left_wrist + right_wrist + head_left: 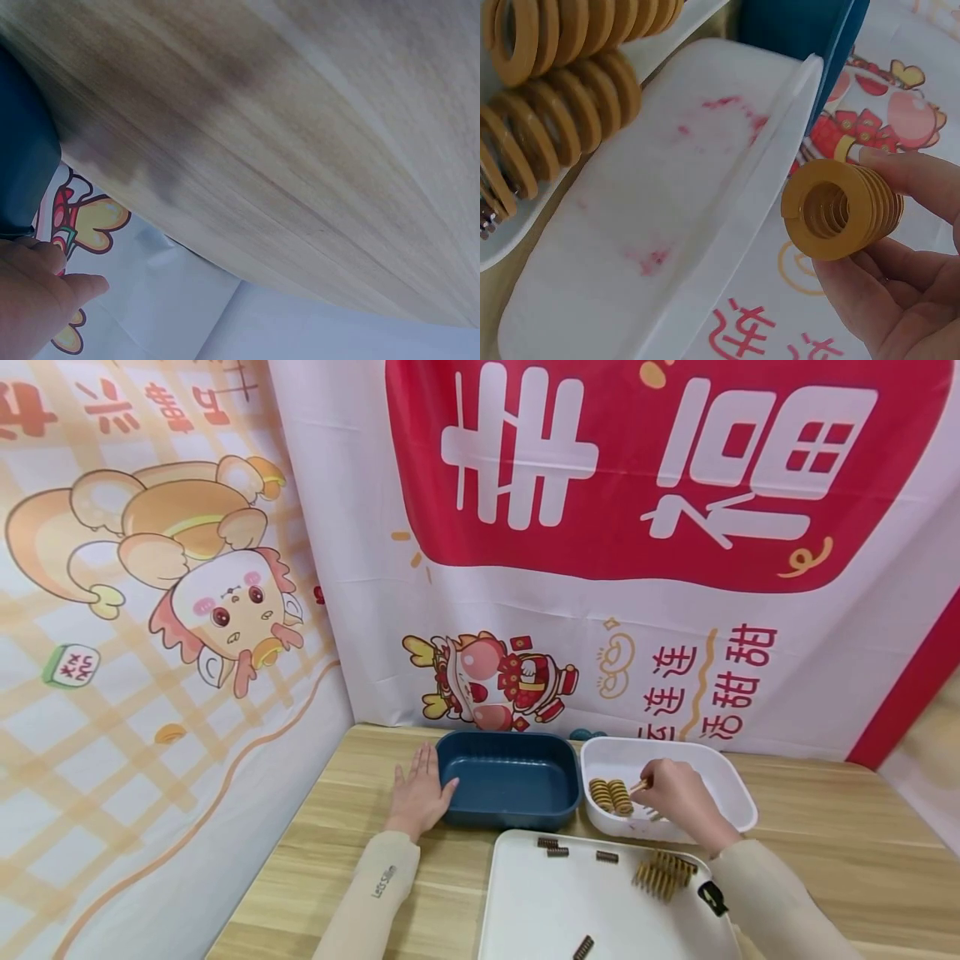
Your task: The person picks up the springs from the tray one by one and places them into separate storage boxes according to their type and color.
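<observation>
My right hand is over the white bin, pinching a yellow coil spring between thumb and fingers. In the right wrist view the spring's round end and hollow middle face the camera. More yellow springs lie side by side at the left end of that bin. My left hand lies against the left side of the dark blue bin, its fingers extended and its thumb at the rim. Only part of this hand appears in the left wrist view, beside the blue bin's wall.
A white tray sits in front of the bins. On it are a cluster of yellow springs and several small dark springs. The bins stand side by side on the wooden table, with a printed cloth behind.
</observation>
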Demonstrator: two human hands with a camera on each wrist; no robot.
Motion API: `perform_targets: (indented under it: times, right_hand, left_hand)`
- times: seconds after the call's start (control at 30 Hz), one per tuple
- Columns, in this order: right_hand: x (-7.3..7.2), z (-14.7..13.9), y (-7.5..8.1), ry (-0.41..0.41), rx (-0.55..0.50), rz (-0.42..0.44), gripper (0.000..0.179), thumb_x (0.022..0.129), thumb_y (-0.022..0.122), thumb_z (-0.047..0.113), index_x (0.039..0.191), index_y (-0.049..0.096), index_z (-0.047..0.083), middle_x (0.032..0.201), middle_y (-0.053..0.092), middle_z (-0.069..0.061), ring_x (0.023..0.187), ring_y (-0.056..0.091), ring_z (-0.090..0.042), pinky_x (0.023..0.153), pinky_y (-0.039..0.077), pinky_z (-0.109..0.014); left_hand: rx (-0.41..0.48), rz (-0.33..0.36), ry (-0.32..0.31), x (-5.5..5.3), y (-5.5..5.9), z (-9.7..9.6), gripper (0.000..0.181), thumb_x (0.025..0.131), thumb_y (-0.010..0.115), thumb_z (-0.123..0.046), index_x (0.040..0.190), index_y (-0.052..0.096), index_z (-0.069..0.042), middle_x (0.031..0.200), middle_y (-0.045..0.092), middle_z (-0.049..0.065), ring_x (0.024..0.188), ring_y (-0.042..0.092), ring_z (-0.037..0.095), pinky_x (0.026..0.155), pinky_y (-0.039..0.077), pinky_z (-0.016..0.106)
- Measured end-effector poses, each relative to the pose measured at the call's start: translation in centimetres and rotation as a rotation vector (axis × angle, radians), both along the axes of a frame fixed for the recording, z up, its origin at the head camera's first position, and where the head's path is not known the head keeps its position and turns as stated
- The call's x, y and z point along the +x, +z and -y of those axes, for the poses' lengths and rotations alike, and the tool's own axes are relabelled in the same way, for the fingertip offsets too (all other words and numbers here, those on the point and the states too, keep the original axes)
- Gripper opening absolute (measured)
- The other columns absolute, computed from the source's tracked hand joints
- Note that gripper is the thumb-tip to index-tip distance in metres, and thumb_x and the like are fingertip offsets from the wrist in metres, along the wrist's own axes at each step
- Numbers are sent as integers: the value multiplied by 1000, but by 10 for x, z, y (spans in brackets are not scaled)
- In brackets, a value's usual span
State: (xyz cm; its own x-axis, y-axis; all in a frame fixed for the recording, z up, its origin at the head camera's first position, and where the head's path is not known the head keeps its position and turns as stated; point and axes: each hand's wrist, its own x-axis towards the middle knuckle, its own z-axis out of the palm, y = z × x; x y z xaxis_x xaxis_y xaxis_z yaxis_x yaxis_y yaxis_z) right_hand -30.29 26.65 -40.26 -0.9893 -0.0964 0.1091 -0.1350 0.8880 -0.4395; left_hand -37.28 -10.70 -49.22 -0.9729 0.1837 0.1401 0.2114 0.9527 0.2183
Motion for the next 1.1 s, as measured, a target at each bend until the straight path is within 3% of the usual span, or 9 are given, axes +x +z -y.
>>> perform_targets:
  times: [0.27,0.63,0.93,1.1]
  right_hand:
    - [-20,-9,-13,-26,27,-5,16,72,75,10,72,66,-2,65,60,-4,59,51,-18,56,44,-35]
    - [-46,-29,-42,-151,-54,144,31,74,76,13,53,55,5,49,43,2,48,38,-13,47,35,-28]
    - [-56,-30,-52,-233,-52,291,25,75,77,11,76,59,-6,68,56,-10,62,50,-20,58,44,-33]
    - [-60,-29,-58,-237,-55,294,28,74,77,10,82,57,-8,71,54,-11,64,50,-22,61,44,-34]
  left_hand:
    - [3,-3,1,-1,0,2,73,100,41,-44,148,21,7,156,17,20,143,17,32,109,14,59]
    - [-11,3,-8,1,2,1,73,100,40,-44,148,20,7,156,16,20,143,17,32,109,15,59]
    - [-7,-7,-8,2,4,1,73,100,41,-44,148,22,7,155,18,20,143,17,32,109,16,60]
    - [-13,-13,-9,0,2,0,72,99,43,-42,147,22,8,155,19,21,142,19,33,108,16,60]
